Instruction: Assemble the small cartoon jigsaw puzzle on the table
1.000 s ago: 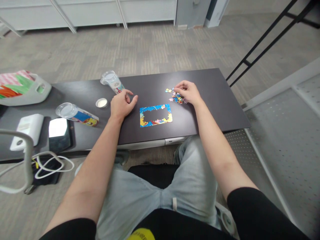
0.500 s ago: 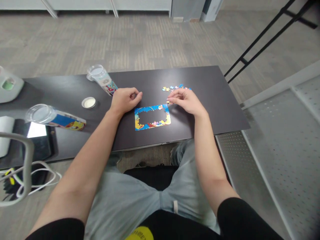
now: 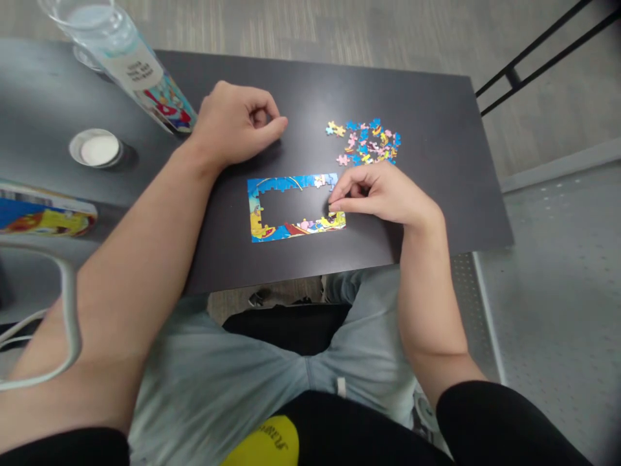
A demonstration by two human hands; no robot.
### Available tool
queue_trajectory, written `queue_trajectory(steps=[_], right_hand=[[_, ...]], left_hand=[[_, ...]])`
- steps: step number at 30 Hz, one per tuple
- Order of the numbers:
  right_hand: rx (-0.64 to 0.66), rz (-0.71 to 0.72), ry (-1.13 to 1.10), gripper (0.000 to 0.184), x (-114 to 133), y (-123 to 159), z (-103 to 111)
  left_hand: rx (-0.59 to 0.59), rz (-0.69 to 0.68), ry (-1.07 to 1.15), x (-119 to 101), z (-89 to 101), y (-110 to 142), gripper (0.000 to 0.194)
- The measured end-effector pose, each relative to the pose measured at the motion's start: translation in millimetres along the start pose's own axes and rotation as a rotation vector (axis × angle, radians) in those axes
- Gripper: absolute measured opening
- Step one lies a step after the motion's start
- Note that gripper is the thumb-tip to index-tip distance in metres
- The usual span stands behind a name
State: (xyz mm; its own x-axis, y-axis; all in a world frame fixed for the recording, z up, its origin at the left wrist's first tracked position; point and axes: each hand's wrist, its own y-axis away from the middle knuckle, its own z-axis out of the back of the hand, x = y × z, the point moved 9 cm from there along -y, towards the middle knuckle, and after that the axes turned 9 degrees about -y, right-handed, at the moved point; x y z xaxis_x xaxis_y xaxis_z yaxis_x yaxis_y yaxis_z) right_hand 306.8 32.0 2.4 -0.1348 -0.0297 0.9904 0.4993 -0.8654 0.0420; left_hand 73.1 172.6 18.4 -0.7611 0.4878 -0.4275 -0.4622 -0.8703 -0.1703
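Note:
A jigsaw border of joined pieces, blue, yellow and red, lies flat on the dark table with its middle unfilled. My right hand is over the border's right side, thumb and forefinger pinched on a small puzzle piece that the fingertips mostly hide. Just beyond that hand lies a loose pile of puzzle pieces, partly overlapping, in pink, blue and yellow. My left hand rests on the table left of and beyond the border, fingers loosely curled and nothing visible in them.
A clear tube with a printed label stands beside my left hand. Farther left are a small round lid and another printed tube. A grey curved bar crosses the lower left. The table ends at the right.
The view has moved closer and tipped down. My right hand has come from the border's top right corner down to its right side. My left hand stays curled on the table.

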Motion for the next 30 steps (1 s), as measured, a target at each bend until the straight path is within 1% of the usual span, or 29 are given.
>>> queue_trajectory(steps=[3, 6, 10, 11, 13, 15, 17, 19, 22, 24, 26, 27, 30], right_hand=[[0.006, 0.029, 0.051, 0.035, 1.7, 0.8, -1.1], [0.028, 0.058, 0.093, 0.033, 3.0, 1.3, -3.0], [0.042, 0.115, 0.160, 0.022, 7.0, 2.2, -5.0], [0.045, 0.118, 0.174, 0.023, 7.2, 2.3, -5.4], [0.030, 0.129, 0.197, 0.032, 8.2, 2.1, -4.0], [-0.023, 0.173, 0.226, 0.042, 12.4, 2.6, 1.0], [-0.069, 0.224, 0.273, 0.045, 16.8, 4.3, 5.8], [-0.064, 0.265, 0.324, 0.041, 18.8, 6.5, 5.7], [-0.023, 0.324, 0.353, 0.027, 20.2, 10.6, 0.8], [-0.026, 0.339, 0.363, 0.021, 20.0, 12.8, 0.6], [-0.094, 0.329, 0.385, 0.024, 19.0, 15.5, 9.3], [-0.161, 0.317, 0.390, 0.026, 18.0, 17.9, 18.5], [-0.445, 0.286, 0.360, 0.029, 12.3, 34.3, 59.3]], left_hand=[[-0.044, -0.008, -0.050, -5.8, 5.0, 0.7, 0.032], [-0.019, 0.007, -0.068, -8.7, 5.1, 1.7, 0.036], [0.002, 0.040, -0.110, -9.6, 5.9, 1.9, 0.042], [0.007, 0.048, -0.118, -9.6, 5.8, 1.8, 0.044], [0.018, 0.062, -0.135, -9.7, 5.4, 1.4, 0.046], [0.025, 0.070, -0.152, -10.1, 5.3, 1.2, 0.048], [0.029, 0.072, -0.163, -10.6, 5.4, 1.2, 0.051], [0.032, 0.071, -0.165, -10.5, 5.2, 1.4, 0.052], [0.027, 0.067, -0.159, -9.5, 5.0, 1.9, 0.052], [0.009, 0.068, -0.158, -8.7, 5.7, 2.3, 0.053], [-0.008, 0.075, -0.163, -7.7, 6.2, 2.7, 0.056], [-0.015, 0.078, -0.168, -7.2, 6.2, 2.9, 0.058], [-0.035, 0.080, -0.178, -6.0, 5.9, 3.1, 0.061]])
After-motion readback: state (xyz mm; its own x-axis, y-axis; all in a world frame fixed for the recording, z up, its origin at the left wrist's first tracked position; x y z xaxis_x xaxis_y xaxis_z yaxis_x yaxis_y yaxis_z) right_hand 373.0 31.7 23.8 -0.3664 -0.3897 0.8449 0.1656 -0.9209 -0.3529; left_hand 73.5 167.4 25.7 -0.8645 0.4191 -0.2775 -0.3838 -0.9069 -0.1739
